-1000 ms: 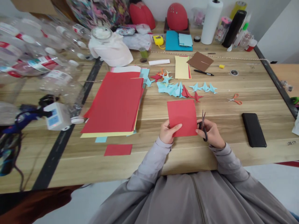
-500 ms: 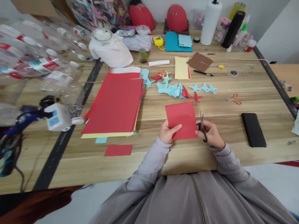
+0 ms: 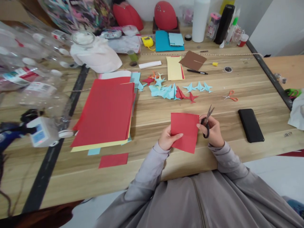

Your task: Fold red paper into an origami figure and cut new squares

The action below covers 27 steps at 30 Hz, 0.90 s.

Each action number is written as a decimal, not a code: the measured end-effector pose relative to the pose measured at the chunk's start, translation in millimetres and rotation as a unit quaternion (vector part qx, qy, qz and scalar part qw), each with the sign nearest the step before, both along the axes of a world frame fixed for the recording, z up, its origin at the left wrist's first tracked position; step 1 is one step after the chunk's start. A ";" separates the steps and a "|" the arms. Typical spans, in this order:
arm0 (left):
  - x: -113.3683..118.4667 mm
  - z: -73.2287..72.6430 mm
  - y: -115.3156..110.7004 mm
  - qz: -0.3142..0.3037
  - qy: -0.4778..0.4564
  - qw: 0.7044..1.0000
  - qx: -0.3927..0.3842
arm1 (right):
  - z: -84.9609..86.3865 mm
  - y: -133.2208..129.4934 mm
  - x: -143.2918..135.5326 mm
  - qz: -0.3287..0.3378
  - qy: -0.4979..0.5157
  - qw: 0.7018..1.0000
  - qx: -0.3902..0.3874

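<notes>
A red sheet of paper [image 3: 186, 125], nearly square, is held over the near part of the table. My left hand [image 3: 167, 138] grips its left side, thumb on top and fingers hidden underneath. With its fingers in the handles, my right hand [image 3: 213, 130] holds black-handled scissors [image 3: 207, 122], blades slightly parted and pointing away from me. The fingertips of that hand also touch the paper's upper right edge. Beyond the paper lie folded red and light-blue paper cranes [image 3: 166, 91]. A small red strip of paper [image 3: 113, 160] rests to the left.
A stack of red sheets [image 3: 104, 110] lies left, with plastic bottles [image 3: 40, 85] beyond it. To the right are a black phone [image 3: 251, 125] and orange-handled scissors [image 3: 230, 96]. Yellow paper [image 3: 175, 68], brown paper [image 3: 193, 60] and a pen [image 3: 197, 72] lie farther back.
The view has shifted, so most table things appear farther left. The red sheet has been turned in my hands, and the scissors point more to the right.
</notes>
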<state>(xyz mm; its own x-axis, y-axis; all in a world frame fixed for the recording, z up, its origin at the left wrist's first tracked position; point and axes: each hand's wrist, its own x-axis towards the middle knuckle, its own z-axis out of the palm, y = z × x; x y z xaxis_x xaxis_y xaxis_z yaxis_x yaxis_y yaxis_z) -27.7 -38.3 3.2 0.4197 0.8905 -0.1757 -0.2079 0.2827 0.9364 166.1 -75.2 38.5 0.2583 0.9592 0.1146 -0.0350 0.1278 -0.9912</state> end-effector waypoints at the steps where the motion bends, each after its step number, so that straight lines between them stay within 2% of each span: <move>1: -0.2 0.1 -0.2 -0.004 0.007 1.000 0.002 | 0.3 0.3 0.4 -0.009 -0.001 1.000 -0.004; 6: -1.1 4.3 -0.9 -0.037 0.031 0.999 -0.001 | -0.3 0.8 2.4 -0.055 -0.022 0.998 -0.020; 12: -2.2 8.3 -0.9 -0.036 0.022 0.999 -0.024 | -1.8 1.0 1.5 -0.105 -0.005 0.994 -0.013; 14: -1.4 6.7 0.2 -0.013 0.021 0.999 -0.032 | -1.6 1.2 2.0 -0.112 0.024 0.993 -0.010; 16: 0.3 4.9 3.5 0.062 0.015 0.998 -0.031 | -1.1 1.0 3.5 -0.099 0.069 0.992 -0.021; 18: 2.1 4.5 9.3 0.184 -0.007 0.983 -0.023 | -0.8 -0.2 4.8 -0.036 0.113 0.992 -0.052; 19: 2.8 5.2 12.7 0.250 -0.022 0.968 -0.019 | -1.0 -1.2 4.7 0.015 0.130 0.989 -0.070; 21: 3.1 8.2 19.4 0.330 -0.058 0.942 -0.034 | -2.3 -4.1 2.5 0.139 0.152 0.973 -0.105; 24: 1.5 14.2 25.3 0.356 -0.110 0.923 -0.094 | -5.5 -8.9 -6.1 0.312 0.171 0.923 -0.146; 27: 0.4 18.1 25.4 0.346 -0.128 0.921 -0.126 | -7.0 -11.1 -15.8 0.403 0.215 0.874 -0.165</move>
